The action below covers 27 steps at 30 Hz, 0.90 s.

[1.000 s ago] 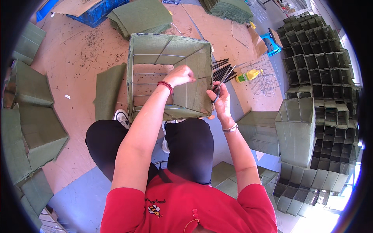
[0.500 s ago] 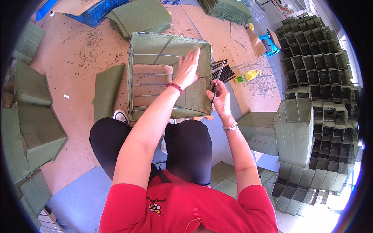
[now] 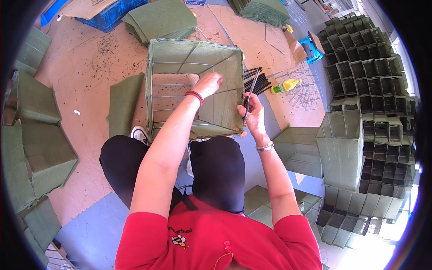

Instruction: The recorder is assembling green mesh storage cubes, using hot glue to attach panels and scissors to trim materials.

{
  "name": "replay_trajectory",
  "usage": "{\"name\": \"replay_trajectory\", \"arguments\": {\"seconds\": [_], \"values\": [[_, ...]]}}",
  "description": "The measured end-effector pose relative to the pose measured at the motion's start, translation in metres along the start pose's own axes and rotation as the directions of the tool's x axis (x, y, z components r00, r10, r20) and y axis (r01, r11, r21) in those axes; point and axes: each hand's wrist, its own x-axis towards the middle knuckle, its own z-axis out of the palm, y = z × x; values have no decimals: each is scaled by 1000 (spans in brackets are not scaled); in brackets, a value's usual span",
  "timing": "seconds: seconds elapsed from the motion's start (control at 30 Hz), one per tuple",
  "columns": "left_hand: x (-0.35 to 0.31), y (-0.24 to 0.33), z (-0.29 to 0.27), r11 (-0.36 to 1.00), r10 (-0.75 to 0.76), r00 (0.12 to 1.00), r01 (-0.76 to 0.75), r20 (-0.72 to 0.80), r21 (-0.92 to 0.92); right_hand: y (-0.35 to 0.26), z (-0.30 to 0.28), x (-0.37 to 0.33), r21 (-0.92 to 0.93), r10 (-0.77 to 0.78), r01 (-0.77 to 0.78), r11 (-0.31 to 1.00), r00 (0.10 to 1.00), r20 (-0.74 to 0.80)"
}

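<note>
One green box [image 3: 227, 100], our left hand [image 3: 208, 85] over its opening, fingers curled, our right hand [image 3: 254, 114] at its edge, clamped on scissors [image 3: 253, 88]

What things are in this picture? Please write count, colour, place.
open box: 1, green, centre
scissors: 1, dark, in right hand
rods: several, black, right of open box
bottle: 1, yellow, right of rods
wire frames: several, grey, beside bottle
loose cloth: 1, green, left of open box
cloth stacks: 2, green, top
crate: 1, blue, top left
stool: 1, blue-brown, upper right
other boxes: many, green, both sides
scrap: 1, white, left floor
shoes: 2, white, below open box
trousers: 1, black, lower centre
shirt: 1, red, bottom
bracelets: 2, red, silver, wrists
left hand: 1, bare, at open box's opening
right hand: 1, bare, beside open box
</note>
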Motion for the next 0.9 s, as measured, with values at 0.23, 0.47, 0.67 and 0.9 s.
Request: {"name": "replay_trajectory", "arguments": {"seconds": [0.23, 0.47, 0.67, 0.9], "values": [[-18, 38, -63, 567, -105, 699, 627, 707, -535, 5, -13, 0, -44, 30, -32, 999, 999, -44], [-26, 25, -82, 465, -178, 755, 630, 632, -622, -67, -48, -17, -47, 178, -173, 984, 975, 134], [-31, 13, -68, 590, -298, 687, 679, 663, -437, -99, -35, -35, 152, 456, -677, 720, 627, 632], [-30, 17, -75, 731, -404, 673, 645, 620, -224, -89, -26, -9, -135, 615, -670, 730, 556, 560]]}}
